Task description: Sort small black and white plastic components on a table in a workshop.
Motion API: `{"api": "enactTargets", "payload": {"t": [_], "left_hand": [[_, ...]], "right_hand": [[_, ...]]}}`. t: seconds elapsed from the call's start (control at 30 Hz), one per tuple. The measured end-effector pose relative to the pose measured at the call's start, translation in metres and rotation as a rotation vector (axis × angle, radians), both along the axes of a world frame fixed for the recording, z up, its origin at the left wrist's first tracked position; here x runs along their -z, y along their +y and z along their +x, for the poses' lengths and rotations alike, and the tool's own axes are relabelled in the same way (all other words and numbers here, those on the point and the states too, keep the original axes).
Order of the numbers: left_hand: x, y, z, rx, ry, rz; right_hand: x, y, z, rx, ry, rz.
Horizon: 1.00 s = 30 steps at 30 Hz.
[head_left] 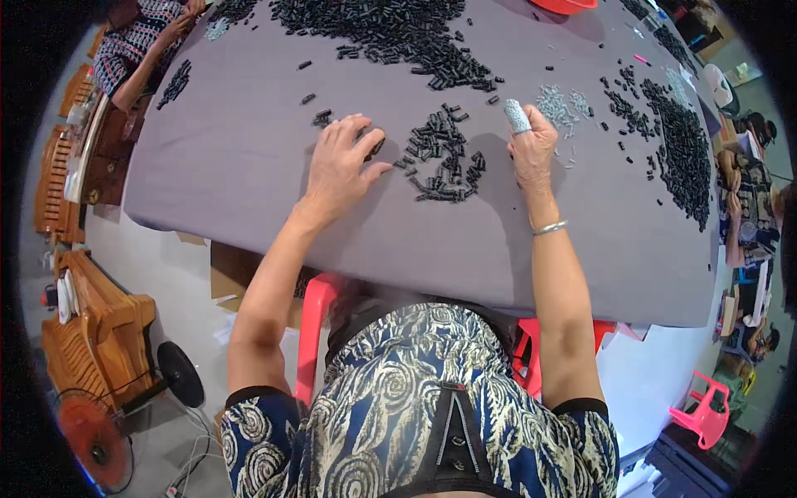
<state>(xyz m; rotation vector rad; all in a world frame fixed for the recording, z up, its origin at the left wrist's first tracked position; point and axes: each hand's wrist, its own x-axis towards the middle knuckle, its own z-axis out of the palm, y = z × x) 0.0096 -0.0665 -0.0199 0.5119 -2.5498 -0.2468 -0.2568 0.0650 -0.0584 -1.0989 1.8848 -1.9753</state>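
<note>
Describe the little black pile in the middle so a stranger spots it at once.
On the grey-covered table, find the person's left hand and right hand. Between them lies the black pile of short pieces. Unlike the much larger black heap beyond, it has a hand on either side.

Floor (pixel 170 278): pale, smooth; brighter at right. Table (pixel 207 178): covered in grey cloth, edge draped. Left side: slatted wooden bench (pixel 56 187); second wooden seat (pixel 104 319), nearer; fan (pixel 93 440), orange, blurred; loose cables (pixel 202 444) on floor. Right side: pink plastic chair (pixel 704 411), standing apart from table.
</note>
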Motion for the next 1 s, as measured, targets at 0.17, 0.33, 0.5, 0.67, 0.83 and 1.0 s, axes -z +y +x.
{"api": "enactTargets", "payload": {"t": [0.17, 0.33, 0.5, 0.67, 0.83, 1.0], "left_hand": [[0.004, -0.021, -0.011, 0.056, -0.09, -0.058], [0.009, -0.028, -0.016, 0.105, -0.022, -0.058], [0.016, -0.043, -0.003, -0.05, 0.007, -0.136], [0.016, -0.066, 0.023, -0.176, -0.067, -0.152], [0.005, -0.061, 0.024, -0.255, -0.029, -0.042], [-0.009, 0.003, -0.004, 0.051, -0.026, 0.16]], "right_hand": [[-0.007, -0.001, 0.004, 0.007, 0.004, 0.018], [-0.009, 0.002, 0.004, 0.009, 0.019, 0.062], [-0.003, 0.003, -0.002, 0.084, 0.002, 0.036], [-0.022, 0.007, 0.009, 0.133, -0.276, -0.036], [-0.024, 0.008, 0.002, 0.077, -0.537, -0.132], [-0.022, 0.006, 0.001, 0.083, -0.548, -0.116]]}}
